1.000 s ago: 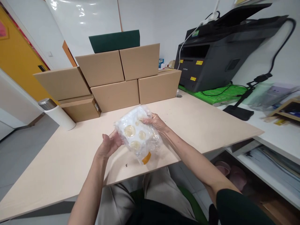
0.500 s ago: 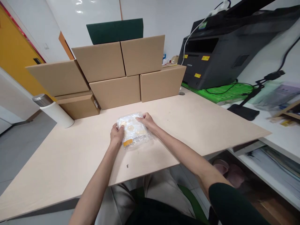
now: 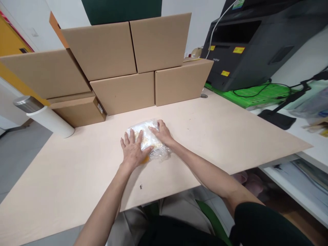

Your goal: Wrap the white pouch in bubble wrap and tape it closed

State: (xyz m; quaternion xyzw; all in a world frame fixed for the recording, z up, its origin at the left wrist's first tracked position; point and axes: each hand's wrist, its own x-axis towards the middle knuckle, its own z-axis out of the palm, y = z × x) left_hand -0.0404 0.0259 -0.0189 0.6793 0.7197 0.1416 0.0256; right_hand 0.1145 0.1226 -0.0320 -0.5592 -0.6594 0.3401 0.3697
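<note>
On the pale wooden table (image 3: 215,133) lies a flat, pale package in clear plastic wrap (image 3: 152,136), with yellowish patches and an orange label at its near edge, partly covered. My left hand (image 3: 133,150) rests palm down over the package's left side, its fingers spread. At the far right edge, my right hand (image 3: 164,133) grips the package, thumb on top and fingers curled around the side. The right fingertips are partly hidden.
Several cardboard boxes (image 3: 123,95) are stacked along the back, with a dark green box (image 3: 123,10) on top. A white bottle with a metal cap (image 3: 51,119) stands at left. A dark printer (image 3: 238,54) and a black stand (image 3: 276,118) are at right.
My left hand has gone from holding the package's left edge to lying spread across its top. My right hand keeps its grip. The view has shifted closer and downward.
</note>
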